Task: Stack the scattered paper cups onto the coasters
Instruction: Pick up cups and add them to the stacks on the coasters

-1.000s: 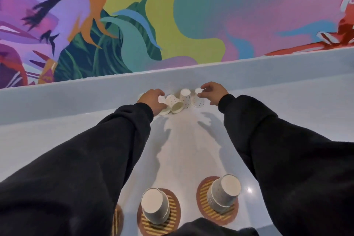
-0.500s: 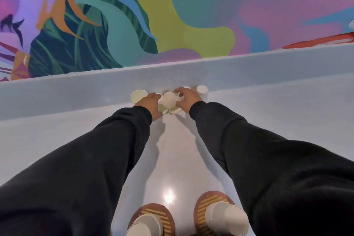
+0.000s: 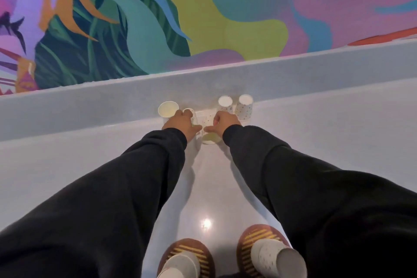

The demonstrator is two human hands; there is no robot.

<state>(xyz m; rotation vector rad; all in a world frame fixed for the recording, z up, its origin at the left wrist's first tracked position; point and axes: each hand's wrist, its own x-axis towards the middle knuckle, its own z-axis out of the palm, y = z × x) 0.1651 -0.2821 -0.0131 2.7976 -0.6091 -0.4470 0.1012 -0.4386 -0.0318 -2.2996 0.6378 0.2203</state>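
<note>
Right hand (image 3: pixel 225 121) over — onto lying cup (image 3: pixel 210 136)

The table (image 3: pixel 207 187) lies bare between my sleeves (image 3: pixel 135 187) — an open lane from the two loaded coasters (image 3: pixel 255 235) near me to the far end. There the raised ledge (image 3: pixel 293 79) blocks the back, two upturned cups (image 3: pixel 244 107) crowd my right hand (image 3: pixel 225 119), an open cup (image 3: pixel 168 109) my left hand (image 3: pixel 180 123), and a tipped cup (image 3: pixel 209 130) — gripped, I think, by my right — fills the gap between.
</note>
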